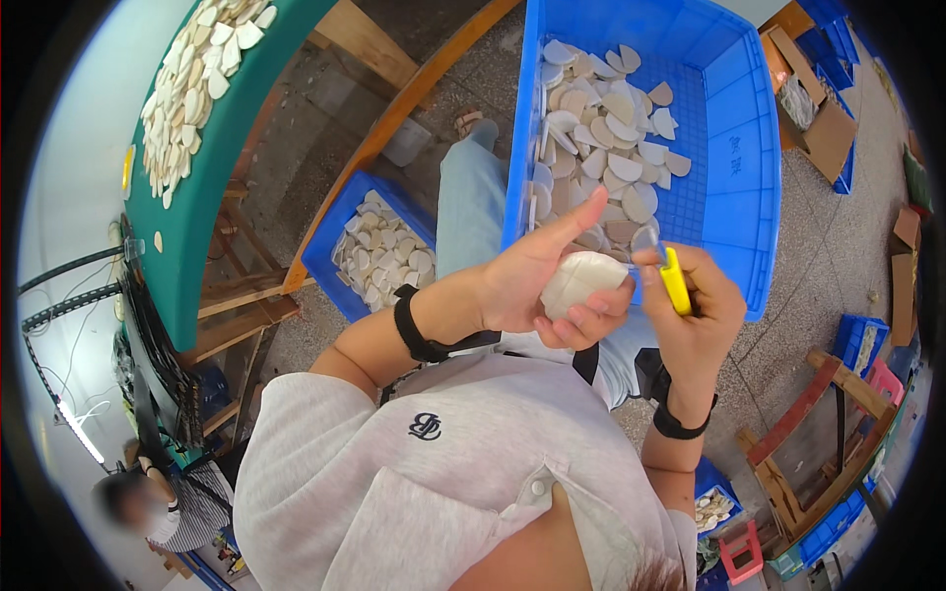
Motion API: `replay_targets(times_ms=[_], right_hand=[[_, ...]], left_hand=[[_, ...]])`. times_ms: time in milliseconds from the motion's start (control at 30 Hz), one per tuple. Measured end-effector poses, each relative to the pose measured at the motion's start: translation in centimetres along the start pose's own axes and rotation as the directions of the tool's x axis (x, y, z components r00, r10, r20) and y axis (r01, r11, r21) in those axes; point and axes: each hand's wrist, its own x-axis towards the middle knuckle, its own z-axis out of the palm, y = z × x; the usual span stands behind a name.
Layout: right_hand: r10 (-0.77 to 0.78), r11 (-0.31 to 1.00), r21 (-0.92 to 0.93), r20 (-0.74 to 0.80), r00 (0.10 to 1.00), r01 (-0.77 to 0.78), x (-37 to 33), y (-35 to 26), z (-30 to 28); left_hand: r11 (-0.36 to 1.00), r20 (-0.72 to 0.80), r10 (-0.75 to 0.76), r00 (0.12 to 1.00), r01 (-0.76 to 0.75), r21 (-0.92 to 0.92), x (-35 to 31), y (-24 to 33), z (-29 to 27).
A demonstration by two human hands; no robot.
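A crate [734, 212] with pieces [623, 165] inside stands ahead. Left of it sits a tub [323, 278]; farther left, a pile [202, 89] lies on a table [177, 266]. Rightward is a carton [831, 143].

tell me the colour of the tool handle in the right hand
The handle is yellow; head view shows it.

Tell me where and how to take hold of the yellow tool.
Probably grip the yellow tool by its narrow, elongated body, coming from the right and curling around it as the right hand does; the left hand with its pale piece crowds the other side.
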Motion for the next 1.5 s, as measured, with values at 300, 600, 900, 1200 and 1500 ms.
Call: replay_targets(times_ms=[300, 600, 900, 1200, 1500], right_hand=[[-0.141, 0.984, -0.099, 0.073, 0.987, 0.148, -0.1, -0.1, -0.4], [-0.115, 0.989, -0.099, -0.064, 0.991, 0.108, 0.9, 0.1, 0.2], [0.122, 0.974, -0.164, -0.191, 0.974, -0.155, -0.3, 4.0, -0.4], [0.116, 0.991, -0.055, -0.106, 0.988, -0.122, -0.1, 4.0, 0.4], [0.118, 0.987, -0.081, -0.226, 0.967, -0.139, 0.2, 1.9, 0.7]], left_hand=[[1.0, -0.036, -0.023, 0.999, 0.024, 0.008, 0.3, -0.3, 0.1], [0.995, -0.065, 0.094, 0.993, -0.093, 0.024, -0.4, 0.6, -0.3], [0.584, -0.531, 0.714, 0.456, -0.807, 0.093, -7.9, 3.7, -8.7], [-0.272, -0.419, 0.725, -0.547, -0.786, 0.555, -30.4, 21.9, -2.6], [0.362, -0.238, 0.916, 0.324, -0.409, 0.838, -10.9, 15.1, -9.0]])
